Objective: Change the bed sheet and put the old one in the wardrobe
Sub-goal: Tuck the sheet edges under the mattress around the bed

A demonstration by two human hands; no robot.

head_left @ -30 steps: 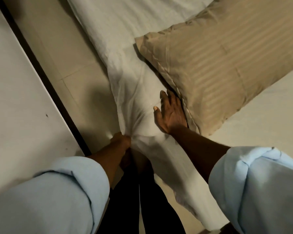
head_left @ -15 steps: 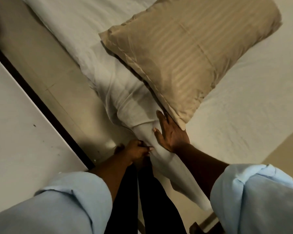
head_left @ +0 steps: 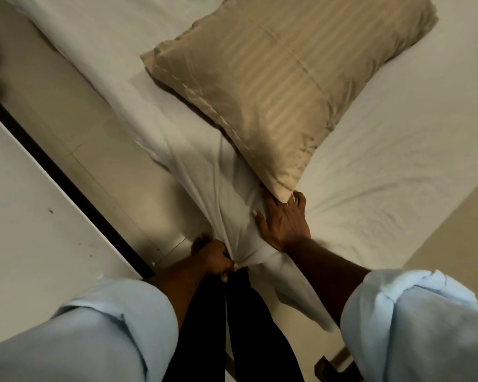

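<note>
the white bed sheet (head_left: 370,166) lies spread over the bed, and its near corner is gathered at the mattress corner closest to the person. compared with a second ago the bunch is tighter. the left hand (head_left: 215,260), which then sat low against loose cloth, now has its fingers (head_left: 224,272) clenched round the gathered corner. taut folds fan out from that fist, up and away across the mattress corner. the right hand (head_left: 283,220) has slid along from the pillow's side edge to its near corner and lies flat on the sheet, its fingers straight and gripping nothing, the tips touching or just under the pillow. i judge that the corner is being drawn tight while the flat hand holds the cloth down, though whether it is being tucked or stripped i cannot tell. the gathered part points toward the person. its long axis runs from the fist away toward the pillow, and the sheet's full length runs out of view. the tan striped pillow (head_left: 287,78) rests on the sheet, one corner aimed at the right hand. beyond the bed's left edge is tiled floor (head_left: 94,150), then a white panel (head_left: 25,216) with a dark edge, and rolled pale blue sleeves (head_left: 411,326) frame the view.
</note>
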